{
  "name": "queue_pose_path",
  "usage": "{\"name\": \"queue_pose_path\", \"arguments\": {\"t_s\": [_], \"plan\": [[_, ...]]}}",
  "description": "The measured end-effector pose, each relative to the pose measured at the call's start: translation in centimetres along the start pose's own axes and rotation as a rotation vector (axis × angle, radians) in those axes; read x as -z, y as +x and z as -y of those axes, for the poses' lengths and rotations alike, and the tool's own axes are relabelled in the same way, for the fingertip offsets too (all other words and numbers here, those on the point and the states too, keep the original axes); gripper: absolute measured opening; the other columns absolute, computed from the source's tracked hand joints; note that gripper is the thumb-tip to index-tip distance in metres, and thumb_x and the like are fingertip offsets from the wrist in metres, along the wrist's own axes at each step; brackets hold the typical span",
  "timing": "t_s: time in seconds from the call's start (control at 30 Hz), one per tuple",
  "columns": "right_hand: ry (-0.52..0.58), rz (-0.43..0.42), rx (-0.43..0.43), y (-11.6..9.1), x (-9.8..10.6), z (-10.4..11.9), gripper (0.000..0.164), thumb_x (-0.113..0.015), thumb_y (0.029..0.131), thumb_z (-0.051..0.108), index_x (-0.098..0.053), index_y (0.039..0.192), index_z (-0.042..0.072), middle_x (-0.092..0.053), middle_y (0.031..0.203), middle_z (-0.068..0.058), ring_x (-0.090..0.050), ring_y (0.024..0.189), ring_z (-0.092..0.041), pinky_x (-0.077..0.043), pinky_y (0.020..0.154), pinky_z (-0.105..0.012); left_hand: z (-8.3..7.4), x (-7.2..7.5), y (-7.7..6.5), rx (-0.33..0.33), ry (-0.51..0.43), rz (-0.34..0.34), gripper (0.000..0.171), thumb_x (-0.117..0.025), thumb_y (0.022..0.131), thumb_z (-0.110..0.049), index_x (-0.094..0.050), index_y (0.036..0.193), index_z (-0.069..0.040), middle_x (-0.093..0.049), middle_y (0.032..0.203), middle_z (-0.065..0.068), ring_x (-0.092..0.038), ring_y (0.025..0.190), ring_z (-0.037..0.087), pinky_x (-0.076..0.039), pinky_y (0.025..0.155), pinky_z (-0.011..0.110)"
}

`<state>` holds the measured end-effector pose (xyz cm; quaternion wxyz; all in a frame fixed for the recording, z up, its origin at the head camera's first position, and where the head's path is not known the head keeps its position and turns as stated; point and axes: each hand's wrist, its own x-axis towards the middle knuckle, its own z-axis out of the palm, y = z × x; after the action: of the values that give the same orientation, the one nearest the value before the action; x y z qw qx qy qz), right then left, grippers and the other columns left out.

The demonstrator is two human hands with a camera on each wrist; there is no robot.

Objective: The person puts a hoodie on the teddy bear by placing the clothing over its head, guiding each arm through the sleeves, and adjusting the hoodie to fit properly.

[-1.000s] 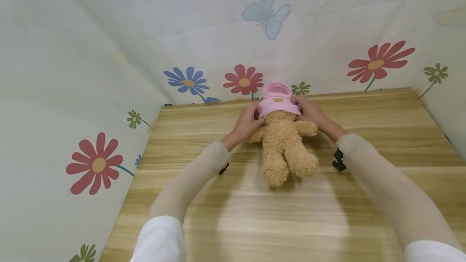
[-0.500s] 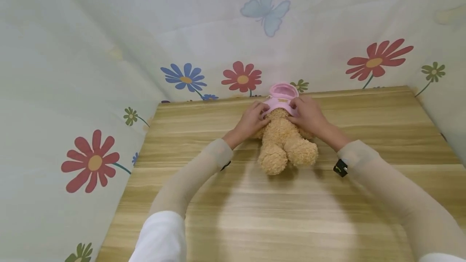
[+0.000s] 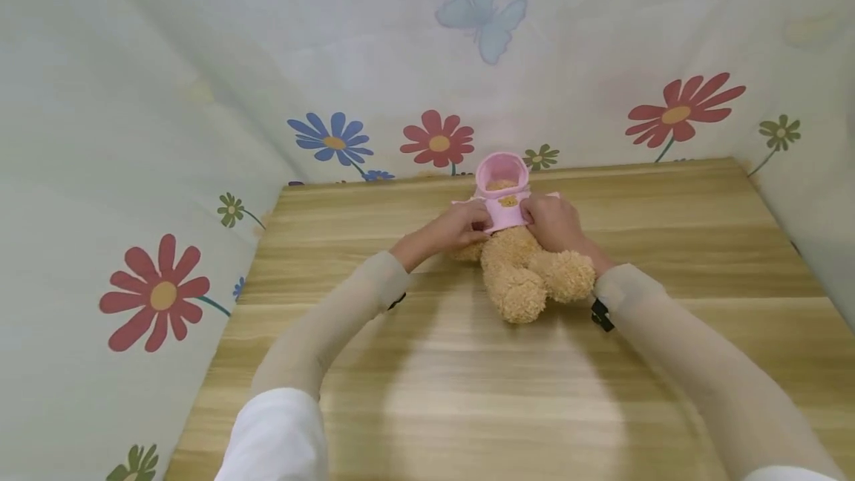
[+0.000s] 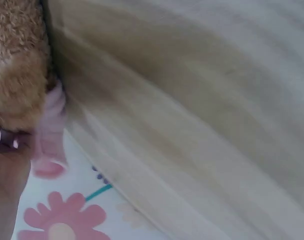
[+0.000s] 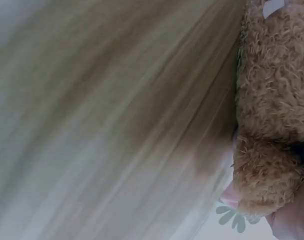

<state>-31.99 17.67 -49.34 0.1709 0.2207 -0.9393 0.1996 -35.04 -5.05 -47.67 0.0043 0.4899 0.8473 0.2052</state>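
A curly-furred tan teddy bear (image 3: 513, 254) lies on the wooden table, legs toward me. A pink top (image 3: 508, 217) with a small bear patch covers its head and upper body. Some fur shows inside the wide neck opening. The left hand (image 3: 462, 227) pinches the hem on the left side; the right hand (image 3: 554, 223) grips the top on the right. In the left wrist view, a pink sleeve (image 4: 50, 145) hangs beside the bear's fur (image 4: 16, 60). The right wrist view shows the bear's arm (image 5: 264, 175) by the right hand (image 5: 294, 215).
The wooden table (image 3: 508, 399) ends at a pale cloth backdrop (image 3: 374, 43) printed with flowers and a butterfly. Its back edge runs just behind the pink top. More of the cloth stands along the left and right sides.
The pink top has come down over the bear's head, and fur now shows in its neck opening. Both hands have shifted their hold along the hem. The bear's legs have swung slightly right.
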Motion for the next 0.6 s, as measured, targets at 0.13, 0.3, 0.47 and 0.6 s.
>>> {"name": "queue_pose_path", "arguments": {"t_s": [0.13,0.3,0.47,0.6], "plan": [[0.077,0.098,0.040,0.2,1.2,-0.4,0.021,-0.056,0.082,0.000,-0.043,0.070,0.011,-0.041,0.066,-0.005,-0.040,0.059,-0.021,-0.033,0.055,-0.035,-0.3,-0.8,-0.4,0.064,0.006,-0.041,0.014,-0.062,0.092,-0.021,-0.054,0.087,-0.011,-0.049,0.086,0.002,-0.043,0.079,0.015,-0.038,0.072,0.028],[0.320,0.255,-0.002,0.4,3.9,0.2,0.030,-0.068,0.083,0.008,-0.053,0.106,-0.003,-0.054,0.099,-0.017,-0.053,0.089,-0.030,-0.046,0.078,-0.043,-0.6,-1.7,-0.6,0.301,0.005,-0.109,0.028,-0.067,0.088,-0.019,-0.043,0.097,-0.008,-0.043,0.093,0.005,-0.043,0.083,0.017,-0.040,0.075,0.029],[0.110,0.195,-0.021,1.1,4.2,1.8,0.043,-0.072,0.083,0.028,-0.054,0.112,0.003,-0.055,0.104,-0.013,-0.055,0.089,-0.028,-0.047,0.076,-0.043,-0.2,-1.9,-0.8,0.511,0.000,-0.112,0.032,-0.065,0.089,-0.025,-0.041,0.102,-0.009,-0.044,0.095,0.006,-0.046,0.077,0.018,-0.040,0.064,0.029],[-0.052,0.138,-0.010,1.7,2.6,2.4,0.026,-0.068,0.086,0.031,-0.053,0.092,0.010,-0.053,0.079,-0.006,-0.052,0.066,-0.024,-0.042,0.059,-0.041,-0.3,-1.7,-0.3,0.468,0.126,-0.078,0.015,-0.056,0.094,-0.022,-0.050,0.087,-0.009,-0.050,0.082,0.005,-0.050,0.070,0.018,-0.041,0.061,0.030]]}}
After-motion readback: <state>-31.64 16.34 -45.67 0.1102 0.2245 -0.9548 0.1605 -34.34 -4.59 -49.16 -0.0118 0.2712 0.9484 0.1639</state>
